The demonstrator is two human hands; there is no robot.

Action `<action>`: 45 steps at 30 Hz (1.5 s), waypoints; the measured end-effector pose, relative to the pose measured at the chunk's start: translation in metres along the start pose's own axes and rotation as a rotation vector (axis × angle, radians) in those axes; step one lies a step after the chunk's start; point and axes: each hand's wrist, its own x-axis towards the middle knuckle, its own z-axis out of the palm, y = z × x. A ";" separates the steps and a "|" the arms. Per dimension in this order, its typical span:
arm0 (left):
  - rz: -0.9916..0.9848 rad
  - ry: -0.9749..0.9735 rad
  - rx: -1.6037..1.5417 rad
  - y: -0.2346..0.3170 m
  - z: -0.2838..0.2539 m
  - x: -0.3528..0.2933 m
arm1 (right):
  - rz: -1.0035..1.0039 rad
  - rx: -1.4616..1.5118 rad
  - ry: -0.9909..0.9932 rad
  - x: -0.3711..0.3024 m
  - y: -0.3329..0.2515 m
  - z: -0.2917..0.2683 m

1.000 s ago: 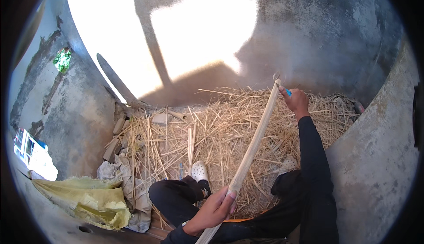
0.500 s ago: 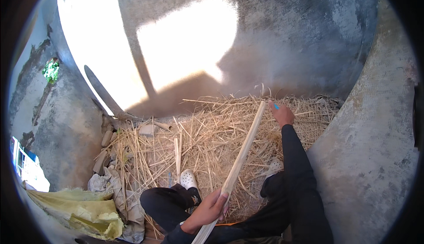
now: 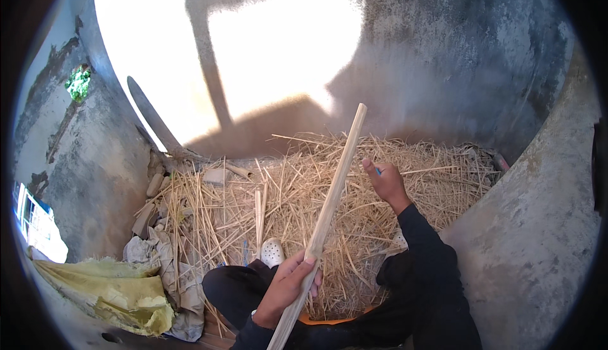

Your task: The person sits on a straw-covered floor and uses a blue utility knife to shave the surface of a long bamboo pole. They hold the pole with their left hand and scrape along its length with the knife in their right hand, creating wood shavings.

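Observation:
A long, flat, pale bamboo strip [image 3: 335, 192] slants up and away across the middle of the view. My left hand [image 3: 286, 285] is closed around its lower part, with the thumb lying along it; its near end runs out at the bottom edge. Right of the strip and apart from it, my right hand [image 3: 388, 184] is closed, thumb pointing up and away. A small bright blue piece [image 3: 378, 171] shows at its fingers, probably part of a tool's handle; the rest is hidden by the hand. Beneath both hands lies a thick layer of shavings [image 3: 354, 242].
Two thin pale strips [image 3: 258, 214] stand near my white clog [image 3: 272, 252]. A yellow torn sack [image 3: 107, 293] and a whitish cloth [image 3: 180, 287] lie at left. A grey block [image 3: 215, 176] sits by the sunlit back wall [image 3: 430, 65]. A sloping wall [image 3: 538, 223] rises close on the right.
My right hand has drawn back toward me from beside the strip's far end. The strip now points higher, its far end above the shavings' edge. The view has shifted slightly.

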 end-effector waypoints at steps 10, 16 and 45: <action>-0.048 0.061 0.055 0.009 0.007 -0.011 | -0.427 -0.208 -0.066 -0.057 -0.042 0.024; -0.102 0.025 0.127 -0.008 0.017 -0.028 | -0.014 -0.183 0.009 -0.011 0.005 0.008; -0.075 -0.035 0.188 -0.011 0.031 -0.054 | 0.029 -0.345 0.219 0.051 0.056 -0.023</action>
